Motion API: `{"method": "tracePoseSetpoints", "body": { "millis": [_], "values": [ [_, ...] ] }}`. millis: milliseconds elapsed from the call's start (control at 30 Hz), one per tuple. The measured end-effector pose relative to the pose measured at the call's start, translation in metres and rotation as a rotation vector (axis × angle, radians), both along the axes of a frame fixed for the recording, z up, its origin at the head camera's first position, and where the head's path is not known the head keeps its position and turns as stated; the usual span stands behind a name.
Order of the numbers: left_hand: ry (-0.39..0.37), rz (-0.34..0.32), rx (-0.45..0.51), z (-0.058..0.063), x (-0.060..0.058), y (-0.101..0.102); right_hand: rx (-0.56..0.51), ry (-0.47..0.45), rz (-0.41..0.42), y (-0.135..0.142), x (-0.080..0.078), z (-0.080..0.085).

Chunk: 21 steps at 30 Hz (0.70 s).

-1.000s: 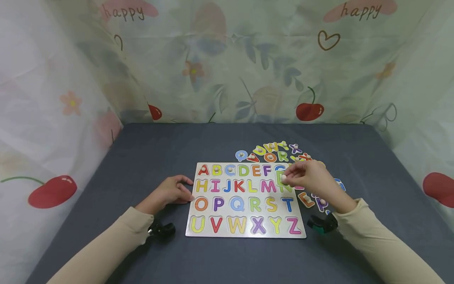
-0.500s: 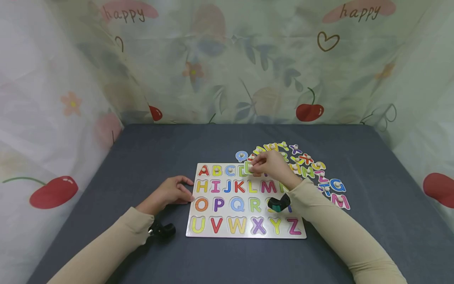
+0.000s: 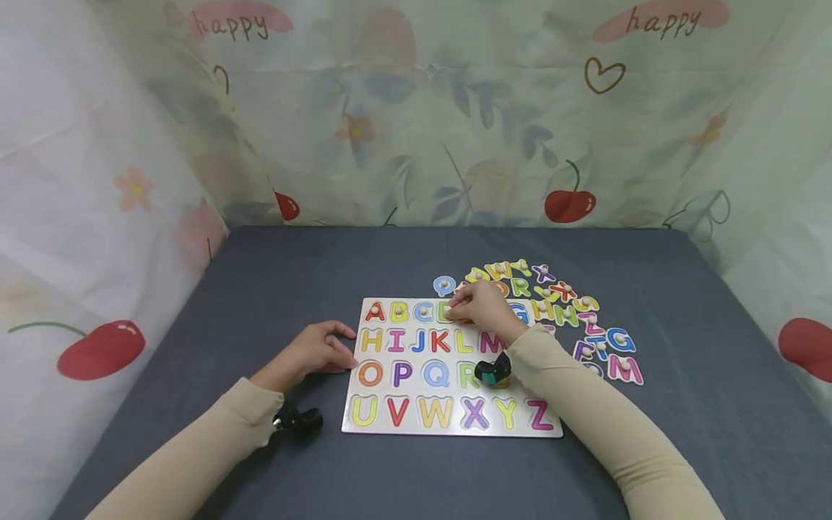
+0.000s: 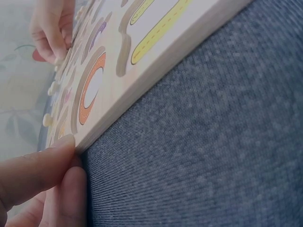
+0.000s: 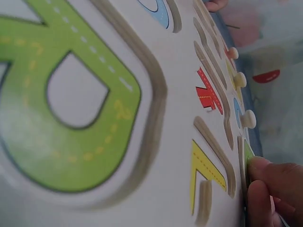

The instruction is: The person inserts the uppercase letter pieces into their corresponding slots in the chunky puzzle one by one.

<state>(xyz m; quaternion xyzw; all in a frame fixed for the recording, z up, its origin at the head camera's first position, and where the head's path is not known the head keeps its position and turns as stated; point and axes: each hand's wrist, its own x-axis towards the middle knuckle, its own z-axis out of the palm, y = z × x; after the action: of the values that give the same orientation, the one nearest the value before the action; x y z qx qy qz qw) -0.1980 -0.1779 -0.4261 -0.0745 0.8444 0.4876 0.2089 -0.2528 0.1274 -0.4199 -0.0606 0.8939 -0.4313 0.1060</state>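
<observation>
The right hand (image 3: pixel 479 309) pinches a green D piece (image 3: pixel 442 313), seemingly light and stiff, by its knob (image 3: pixel 448 311), likely the best hold, at the alphabet board's (image 3: pixel 417 379) far row; the left hand (image 3: pixel 317 349), unclenched, touches the board's left edge.

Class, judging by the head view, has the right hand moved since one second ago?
Yes: the right hand has moved left across the letter board, from its right edge to the green D.
</observation>
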Motion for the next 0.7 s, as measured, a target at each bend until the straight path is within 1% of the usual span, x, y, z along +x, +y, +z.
{"method": "tracePoseSetpoints", "body": {
  "millis": [167,333,500,700],
  "values": [
    [-0.002,-0.01,0.009,0.0017,-0.0006,0.0003,0.01,-0.003,-0.003,0.0,-0.001,0.0],
    [-0.007,-0.01,0.011,0.0026,-0.0016,-0.0007,0.011,-0.028,0.008,-0.0019,-0.0038,0.0016],
    [-0.012,0.003,0.004,0.0011,-0.0021,-0.0008,0.015,-0.06,0.025,-0.0036,-0.0048,0.0029],
    [-0.009,-0.008,0.014,-0.0007,-0.0019,-0.0005,0.018,-0.071,0.043,-0.0026,-0.0029,0.0045]
  ]
}}
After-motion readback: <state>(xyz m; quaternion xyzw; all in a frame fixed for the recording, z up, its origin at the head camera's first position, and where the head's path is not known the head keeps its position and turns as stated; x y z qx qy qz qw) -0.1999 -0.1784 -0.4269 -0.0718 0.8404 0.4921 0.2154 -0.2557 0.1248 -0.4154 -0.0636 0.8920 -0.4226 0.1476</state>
